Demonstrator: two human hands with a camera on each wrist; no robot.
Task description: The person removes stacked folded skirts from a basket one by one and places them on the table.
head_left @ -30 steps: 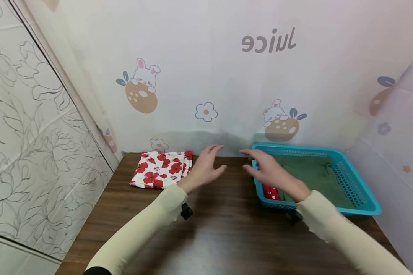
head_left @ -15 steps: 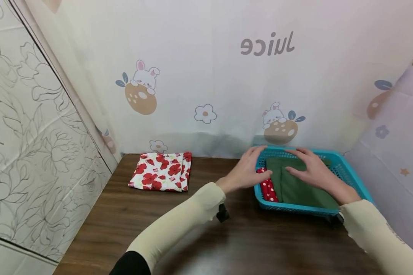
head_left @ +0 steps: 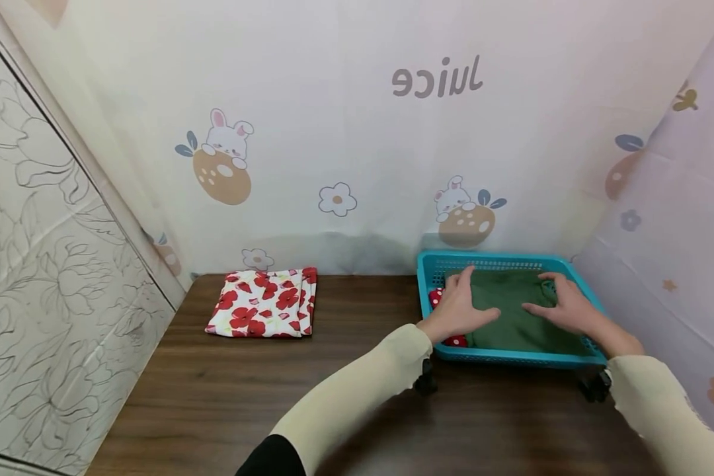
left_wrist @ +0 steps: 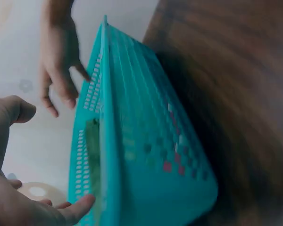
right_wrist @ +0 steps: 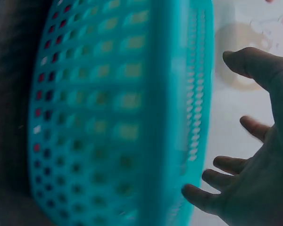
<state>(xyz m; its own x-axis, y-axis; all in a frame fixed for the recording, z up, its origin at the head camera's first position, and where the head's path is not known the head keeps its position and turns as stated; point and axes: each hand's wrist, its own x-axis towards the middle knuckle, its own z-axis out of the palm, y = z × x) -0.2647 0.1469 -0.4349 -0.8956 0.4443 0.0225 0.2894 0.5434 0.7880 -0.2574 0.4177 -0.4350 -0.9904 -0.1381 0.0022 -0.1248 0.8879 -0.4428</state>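
dark wood table [head_left: 345,396], floral cloth [head_left: 263,312] folded at far left (looks done). teal basket [head_left: 512,360] at right w/ green cloth [head_left: 514,317] and red dotted cloth [head_left: 455,341] inside, not yet out. left hand [head_left: 461,309], right hand [head_left: 562,307] flat on green cloth, fingers apart.

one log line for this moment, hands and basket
left hand: on green cloth | right hand: on green cloth | basket: green cloth over red dotted cloth | table: folded floral cloth
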